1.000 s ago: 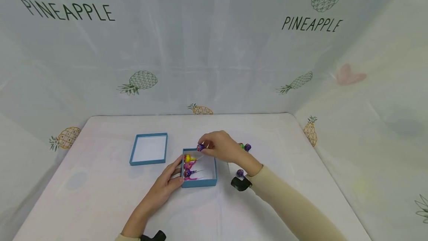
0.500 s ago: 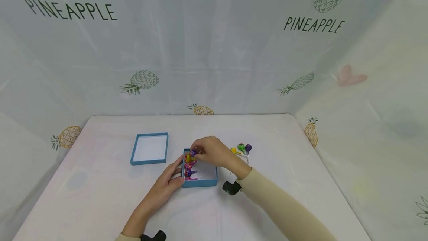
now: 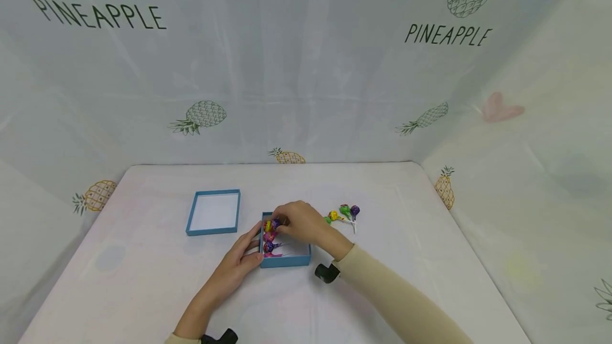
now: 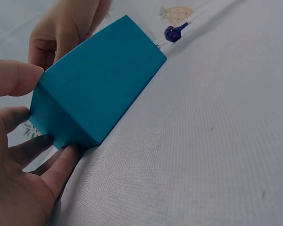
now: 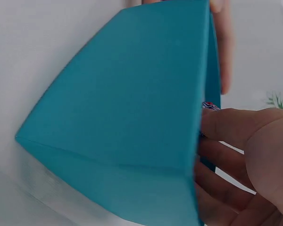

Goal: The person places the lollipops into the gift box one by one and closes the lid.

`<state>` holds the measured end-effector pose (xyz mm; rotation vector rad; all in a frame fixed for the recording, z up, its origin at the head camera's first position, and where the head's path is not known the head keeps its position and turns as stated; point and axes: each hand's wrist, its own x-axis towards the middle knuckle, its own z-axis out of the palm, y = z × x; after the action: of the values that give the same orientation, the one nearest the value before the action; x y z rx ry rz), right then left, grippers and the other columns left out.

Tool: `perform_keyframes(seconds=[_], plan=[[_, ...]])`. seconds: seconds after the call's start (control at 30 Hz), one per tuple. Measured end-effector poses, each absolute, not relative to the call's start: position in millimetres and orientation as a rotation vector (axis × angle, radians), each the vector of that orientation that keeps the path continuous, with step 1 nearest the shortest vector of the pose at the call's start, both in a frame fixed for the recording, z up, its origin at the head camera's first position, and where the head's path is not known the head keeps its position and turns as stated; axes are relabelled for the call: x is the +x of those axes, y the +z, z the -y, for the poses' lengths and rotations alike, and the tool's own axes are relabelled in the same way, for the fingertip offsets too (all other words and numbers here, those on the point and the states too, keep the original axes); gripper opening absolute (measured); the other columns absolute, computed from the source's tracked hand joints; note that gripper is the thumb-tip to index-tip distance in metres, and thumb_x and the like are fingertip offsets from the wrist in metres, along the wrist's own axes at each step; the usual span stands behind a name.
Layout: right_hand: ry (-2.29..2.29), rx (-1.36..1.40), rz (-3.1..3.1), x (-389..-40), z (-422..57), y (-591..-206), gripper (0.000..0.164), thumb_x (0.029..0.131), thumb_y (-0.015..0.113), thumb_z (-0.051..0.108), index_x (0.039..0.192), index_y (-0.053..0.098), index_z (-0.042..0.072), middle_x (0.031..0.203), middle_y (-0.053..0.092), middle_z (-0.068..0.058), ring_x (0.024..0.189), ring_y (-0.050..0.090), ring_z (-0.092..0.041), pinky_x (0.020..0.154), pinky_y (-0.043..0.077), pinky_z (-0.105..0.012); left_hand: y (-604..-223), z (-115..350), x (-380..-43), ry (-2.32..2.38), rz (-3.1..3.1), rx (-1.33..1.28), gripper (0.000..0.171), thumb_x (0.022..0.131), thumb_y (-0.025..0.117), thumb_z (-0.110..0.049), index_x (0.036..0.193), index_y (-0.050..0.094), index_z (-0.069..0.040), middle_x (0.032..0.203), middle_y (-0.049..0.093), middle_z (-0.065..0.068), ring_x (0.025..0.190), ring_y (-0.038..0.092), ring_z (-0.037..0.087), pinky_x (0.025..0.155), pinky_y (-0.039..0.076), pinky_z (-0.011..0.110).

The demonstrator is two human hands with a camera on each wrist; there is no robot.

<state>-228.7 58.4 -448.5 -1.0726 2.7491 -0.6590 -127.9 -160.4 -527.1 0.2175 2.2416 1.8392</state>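
An open blue box stands on the table with a row of wrapped lollipops along its left side. My left hand holds the box at its left side. In the left wrist view its thumb is at the box's top corner and its fingertips lie against the end wall. Inside the box, near the back left, my right hand pinches a purple lollipop. The right wrist view shows only a bit of that lollipop beyond the wall; the fingers hide the rest.
To the left behind the box lies its blue-rimmed lid. Right of the box are loose lollipops: a yellow one, a green one and a purple one. Pineapple-printed cloth hangs behind the table.
My right hand has carried the purple lollipop left and down from above the box's back edge into the box, beside the yellow one. My left hand stays in place on the box.
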Motion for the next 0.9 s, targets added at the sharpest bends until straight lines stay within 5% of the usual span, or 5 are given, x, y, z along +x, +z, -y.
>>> perform_keyframes(seconds=[0.9], plan=[[-0.543,-1.037,-2.842,-219,-50,-462,0.028,0.099,0.078,0.02,0.125,0.077,0.01,0.104,0.079,-0.001,0.076,0.058,-0.006,0.073,0.052,-0.019,-526,161,-127,1.85,-2.236,0.239,0.07,0.109,0.061,-0.027,0.169,0.026,-0.036,0.17,0.032,0.007,0.152,0.041,0.033,0.105,0.044,0.016]])
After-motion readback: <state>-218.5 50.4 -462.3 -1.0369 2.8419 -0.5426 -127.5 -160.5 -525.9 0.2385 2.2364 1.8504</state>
